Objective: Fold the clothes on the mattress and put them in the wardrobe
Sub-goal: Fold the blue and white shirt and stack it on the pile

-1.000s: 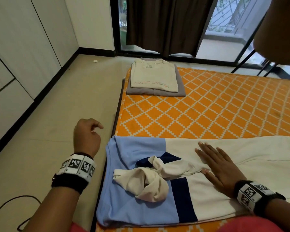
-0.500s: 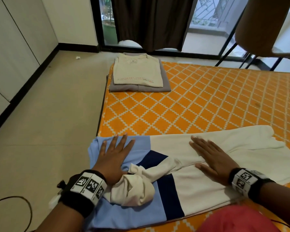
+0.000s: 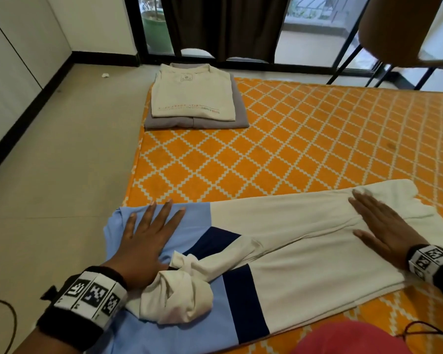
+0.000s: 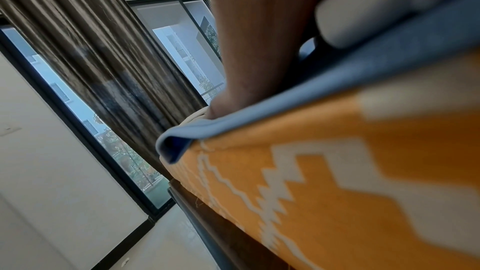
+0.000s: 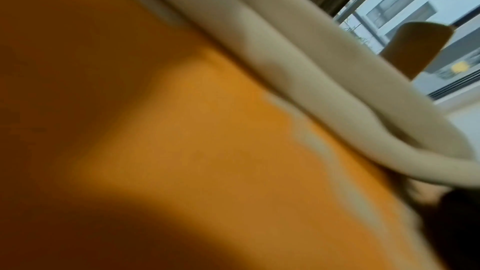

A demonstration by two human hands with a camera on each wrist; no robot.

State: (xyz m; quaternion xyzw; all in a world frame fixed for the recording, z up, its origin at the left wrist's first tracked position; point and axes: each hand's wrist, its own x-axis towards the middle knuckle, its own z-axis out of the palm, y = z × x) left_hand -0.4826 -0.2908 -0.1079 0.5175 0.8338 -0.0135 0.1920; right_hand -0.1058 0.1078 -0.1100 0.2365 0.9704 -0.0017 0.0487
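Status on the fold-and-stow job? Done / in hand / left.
Done: a cream shirt lies folded on a folded grey garment at the mattress's far corner. In hand: the blue-and-white shirt is spread flat, left hand and right hand pressing it with straight fingers; its bunched sleeve lies on top. Left: finish this fold, then move all three to the wardrobe; none is there yet.

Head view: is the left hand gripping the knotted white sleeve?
No: the left hand lies flat with straight fingers on the light-blue part of the shirt, beside the knotted sleeve.
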